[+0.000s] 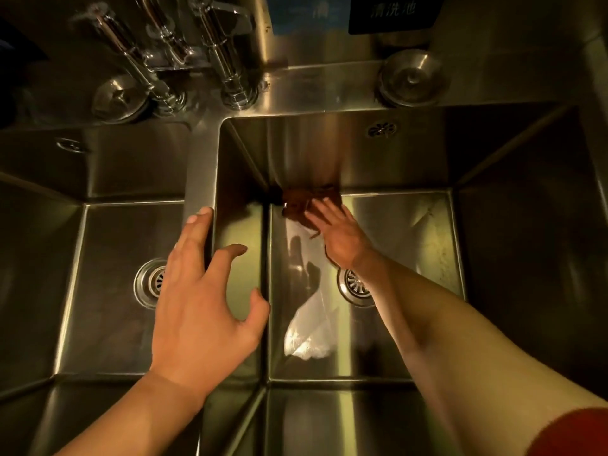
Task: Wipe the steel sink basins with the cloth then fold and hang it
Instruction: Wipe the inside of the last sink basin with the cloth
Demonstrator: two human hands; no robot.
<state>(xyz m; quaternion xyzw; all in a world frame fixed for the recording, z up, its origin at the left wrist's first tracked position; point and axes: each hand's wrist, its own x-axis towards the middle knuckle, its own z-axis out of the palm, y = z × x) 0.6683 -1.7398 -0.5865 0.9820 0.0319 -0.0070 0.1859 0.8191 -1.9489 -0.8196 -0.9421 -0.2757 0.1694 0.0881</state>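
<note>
Mostly hidden: cloth [304,202] under flat right hand [335,230]; left hand [200,304] spread, empty.

My left hand [200,307] is resting, fingers spread, on the divider [200,172]. To the divider's right, my right hand [335,232] is reaching down, fingers flat and pressing.

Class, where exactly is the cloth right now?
The cloth lies in the right basin's far-left floor corner, under the right hand's fingers.
</note>
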